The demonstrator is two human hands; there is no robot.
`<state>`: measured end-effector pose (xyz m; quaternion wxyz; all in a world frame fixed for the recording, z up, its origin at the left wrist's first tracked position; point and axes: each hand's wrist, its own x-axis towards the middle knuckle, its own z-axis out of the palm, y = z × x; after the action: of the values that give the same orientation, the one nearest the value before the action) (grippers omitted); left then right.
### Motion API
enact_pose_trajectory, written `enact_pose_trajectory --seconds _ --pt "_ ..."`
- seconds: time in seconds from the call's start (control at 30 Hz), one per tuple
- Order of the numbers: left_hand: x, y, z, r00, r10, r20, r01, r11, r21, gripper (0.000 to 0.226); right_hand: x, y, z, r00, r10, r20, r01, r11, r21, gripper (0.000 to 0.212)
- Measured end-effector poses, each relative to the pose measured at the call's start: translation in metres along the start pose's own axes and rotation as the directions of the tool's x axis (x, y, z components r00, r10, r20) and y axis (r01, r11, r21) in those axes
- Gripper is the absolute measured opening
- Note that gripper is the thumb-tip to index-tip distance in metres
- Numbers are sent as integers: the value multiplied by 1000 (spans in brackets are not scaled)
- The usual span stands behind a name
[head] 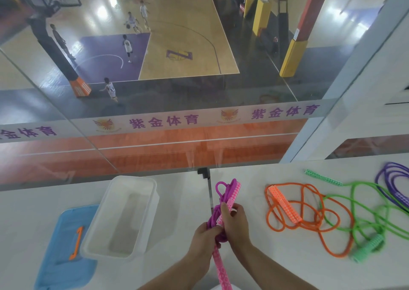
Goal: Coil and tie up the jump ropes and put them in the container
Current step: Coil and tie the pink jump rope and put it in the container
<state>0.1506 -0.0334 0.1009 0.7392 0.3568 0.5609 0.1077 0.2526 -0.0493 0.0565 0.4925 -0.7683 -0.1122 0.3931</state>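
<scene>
Jump ropes lie in several places on the white table (276, 267): a pink jump rope (223, 203) is held up between both hands near the middle, while an orange jump rope (285, 205), a green jump rope (358, 214) and a purple jump rope (391, 179) sprawl loose and partly overlapping on the right side. To the left of the hands stands the translucent white container (155, 192), open at the top, with no rope visible inside. Its lid (64, 245), blue with an orange clip (76, 243), lies flat on the table just beside the container's left wall, partly under its corner. Beyond the table edge a glass wall (155, 104) with a printed strip looks down on a basketball court with several players. The pink rope's cord is gathered into a bundle of loops; one patterned handle stands upward along the bundle and the other points down toward the camera. The left hand (204, 236) is curled round the lower part of the bundle, fingers closed on the cord. The right hand (234, 221) grips the bundle just above it, thumb and fingers wrapped about the upright handle and cord, the two hands touching.
</scene>
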Motion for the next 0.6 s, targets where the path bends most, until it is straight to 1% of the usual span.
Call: enact_pose_trajectory --seconds 0.1,0.2,0.23,0.33,0.43,0.5,0.53,0.6 --pt "3 2 -2 1000 -14 -23 13 1000 -6 12 0 3 -4 998 -32 59 33 999 -12 25" --pt "8 3 -5 1000 19 -17 -17 997 71 23 -2 5 -3 984 -8 179 -6 997 75 26" --pt "11 3 -8 999 32 -34 -29 994 104 24 -3 4 -4 977 -17 212 -3 996 92 28" --pt "20 4 -18 993 44 -109 -30 991 128 26 -2 4 -9 960 -52 274 37 998 59 33" --pt "23 7 -21 990 43 -134 -20 986 166 24 -3 5 -14 939 -73 337 69 997 26 30" --pt "25 9 -21 987 46 -152 -18 983 181 19 -3 5 -17 920 -119 374 147 988 -47 31" --pt "26 10 -21 987 45 -153 -18 985 171 16 -4 5 -18 911 -137 390 177 982 -68 33" --pt "28 13 -21 993 18 -113 -3 991 134 12 -3 5 -21 902 -140 407 176 983 -52 37"
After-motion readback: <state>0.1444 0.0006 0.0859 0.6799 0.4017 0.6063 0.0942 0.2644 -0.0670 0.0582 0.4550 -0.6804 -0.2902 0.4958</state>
